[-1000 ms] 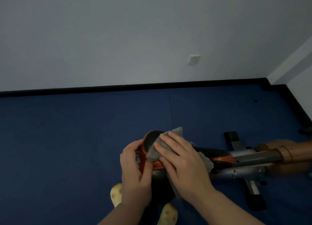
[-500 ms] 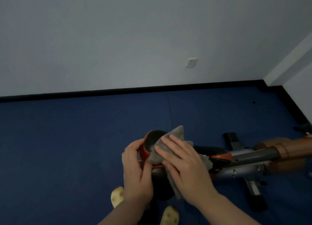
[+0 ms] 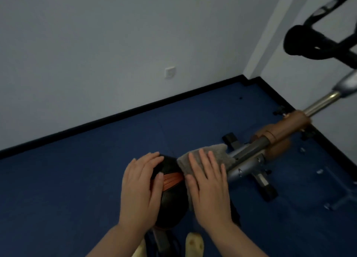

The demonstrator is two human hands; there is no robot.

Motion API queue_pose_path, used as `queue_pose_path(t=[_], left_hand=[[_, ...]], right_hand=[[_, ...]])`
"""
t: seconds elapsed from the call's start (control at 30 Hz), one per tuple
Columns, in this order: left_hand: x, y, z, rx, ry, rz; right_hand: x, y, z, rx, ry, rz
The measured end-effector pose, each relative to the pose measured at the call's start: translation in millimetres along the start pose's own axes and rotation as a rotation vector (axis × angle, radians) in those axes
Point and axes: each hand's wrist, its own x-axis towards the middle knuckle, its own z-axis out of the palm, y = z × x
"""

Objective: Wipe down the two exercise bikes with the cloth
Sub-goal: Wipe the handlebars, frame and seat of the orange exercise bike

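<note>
The cloth (image 3: 208, 158) is grey. The bike saddle (image 3: 172, 189) is black with orange stripes, its frame (image 3: 249, 156) grey and brown, the handlebars (image 3: 309, 44) black, the floor (image 3: 77, 179) deep blue, the wall (image 3: 96, 44) pale grey.

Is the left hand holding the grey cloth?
No, the grey cloth lies under the flat right hand, while the left hand rests on the black saddle.

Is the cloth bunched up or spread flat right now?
Spread flat: the grey cloth lies draped over the bike, under the right hand's straight fingers.

Bare forearms, no sleeves showing; pale yellow perforated clogs (image 3: 194, 244) on the feet.
</note>
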Motion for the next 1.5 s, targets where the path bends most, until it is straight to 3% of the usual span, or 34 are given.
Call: queue_pose_path(t=[0.07,0.2,0.4,0.53,0.67,0.77,0.9,0.97,1.07,1.27,1.4,1.5], left_hand=[[13.8,1.1,-2.4,0.05,-0.094,0.062],[22.2,-6.4,0.4,0.095,-0.186,0.075],[19.8,-15.0,7.0,-0.037,-0.094,0.047],[13.6,-22.1,11.3,-0.286,0.048,-0.148],[11.7,-24.0,13.2,-0.36,0.044,-0.222],[11.8,-25.5,10.7,-0.353,0.002,-0.188],[15.1,-35.4,5.2,-0.33,-0.093,-0.085],[17.6,-43.7,0.6,-0.353,-0.179,-0.036],[21.6,-57.8,-8.6,-0.416,-0.321,0.015],[31.3,-75.0,-14.5,-0.485,-0.469,0.094],[31.9,-76.4,-15.5,-0.485,-0.497,0.101],[31.9,-74.6,-17.0,-0.498,-0.51,0.092]], right_hand=[[-13.9,-13.9,11.1,0.053,0.064,0.142],[-19.8,-21.6,22.3,0.124,0.111,0.187],[19.7,-29.7,12.2,0.329,0.223,0.492],[-28.8,-83.0,36.0,0.614,0.223,0.567],[-21.7,-78.7,27.8,0.862,0.231,0.707],[-20.2,-86.3,30.5,0.957,0.333,0.855],[-43.0,-114.6,43.0,0.802,0.284,0.821],[-34.7,-95.7,35.5,1.016,0.296,0.809],[-18.0,-71.6,21.0,1.283,0.318,0.943],[-41.8,-124.8,54.2,1.028,0.493,0.962],[-20.3,-98.0,37.4,1.002,0.447,0.933],[-36.5,-118.6,47.4,0.68,0.422,0.781]])
